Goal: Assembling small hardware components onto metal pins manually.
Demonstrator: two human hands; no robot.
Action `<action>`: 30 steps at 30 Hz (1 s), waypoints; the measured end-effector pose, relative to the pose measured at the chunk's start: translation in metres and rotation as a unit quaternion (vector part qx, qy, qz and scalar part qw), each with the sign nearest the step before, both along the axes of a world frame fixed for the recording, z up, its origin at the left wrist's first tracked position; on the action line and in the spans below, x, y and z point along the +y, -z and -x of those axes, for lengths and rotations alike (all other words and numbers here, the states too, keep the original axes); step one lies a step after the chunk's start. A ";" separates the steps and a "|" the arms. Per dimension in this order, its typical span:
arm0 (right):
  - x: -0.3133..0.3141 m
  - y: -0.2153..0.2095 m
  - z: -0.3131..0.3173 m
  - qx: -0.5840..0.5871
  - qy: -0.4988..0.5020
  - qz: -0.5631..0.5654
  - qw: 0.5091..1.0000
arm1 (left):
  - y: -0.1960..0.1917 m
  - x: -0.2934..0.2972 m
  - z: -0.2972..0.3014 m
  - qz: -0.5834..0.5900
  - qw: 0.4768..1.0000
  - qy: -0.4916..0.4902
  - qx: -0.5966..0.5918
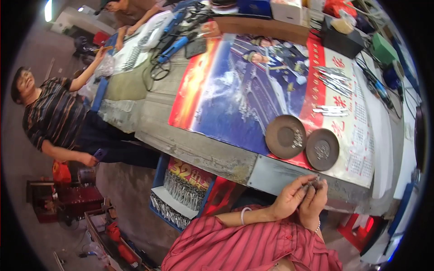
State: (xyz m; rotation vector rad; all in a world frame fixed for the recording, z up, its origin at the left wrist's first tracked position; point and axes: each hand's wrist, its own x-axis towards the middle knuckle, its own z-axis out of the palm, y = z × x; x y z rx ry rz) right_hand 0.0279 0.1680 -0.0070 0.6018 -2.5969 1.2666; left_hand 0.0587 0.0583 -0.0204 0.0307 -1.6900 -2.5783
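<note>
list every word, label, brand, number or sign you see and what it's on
Big red characters, left unquoted: on the right part of the poster lying on the table.
Column of small pale characters: on the poster's red band, too small to read surely.
Calendar grids: at the poster's right, too small to read.
Yellow number with letters, left unquoted: on a red printed sheet in the blue tray.

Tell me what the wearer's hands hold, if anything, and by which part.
It cannot be told: the left hand and right hand meet, hiding anything small between them.
</note>
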 end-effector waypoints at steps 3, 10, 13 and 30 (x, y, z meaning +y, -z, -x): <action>-0.003 -0.020 0.009 -0.179 0.009 0.148 0.973 | -0.006 -0.002 -0.010 -0.131 0.987 0.040 -0.081; -0.001 -0.019 0.021 -0.007 -0.050 0.149 0.988 | -0.010 -0.015 -0.017 -0.048 0.997 0.033 -0.049; 0.001 -0.017 0.019 0.058 -0.079 0.056 0.994 | -0.012 -0.014 -0.019 -0.027 0.997 0.021 -0.065; 0.013 -0.011 -0.002 -0.169 -0.065 0.166 0.969 | -0.004 -0.010 -0.024 -0.068 0.996 0.001 -0.060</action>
